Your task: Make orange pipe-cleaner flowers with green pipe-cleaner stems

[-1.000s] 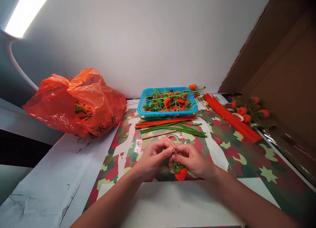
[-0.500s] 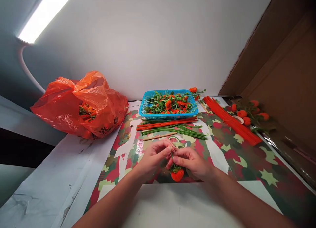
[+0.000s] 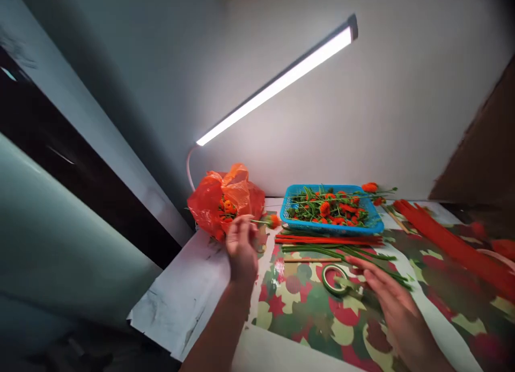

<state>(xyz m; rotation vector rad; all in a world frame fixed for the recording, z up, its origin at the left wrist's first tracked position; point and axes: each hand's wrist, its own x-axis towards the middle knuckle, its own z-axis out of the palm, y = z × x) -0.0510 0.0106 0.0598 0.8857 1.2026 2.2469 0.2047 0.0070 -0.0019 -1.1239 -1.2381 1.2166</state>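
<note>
My left hand (image 3: 241,244) is raised beside the orange plastic bag (image 3: 213,200), pinching the green stem of a small orange pipe-cleaner flower (image 3: 274,220) whose head points toward the blue basket (image 3: 372,223). My right hand (image 3: 386,294) lies low over the patterned table cover, fingers stretched out flat, fingertips next to a roll of green tape (image 3: 333,279) and touching the green pipe cleaners (image 3: 341,250). It holds nothing.
The blue basket holds several orange flowers with green stems. Red pipe cleaners (image 3: 325,240) and a wooden stick (image 3: 311,260) lie in front of it. A thick bundle of orange pipe cleaners (image 3: 446,240) lies at the right. A lit lamp bar (image 3: 277,82) hangs above.
The hands have parted. My left hand carried the flower up and left toward the orange bag; my right hand let go and opened over the tape. The camera swung left and up.
</note>
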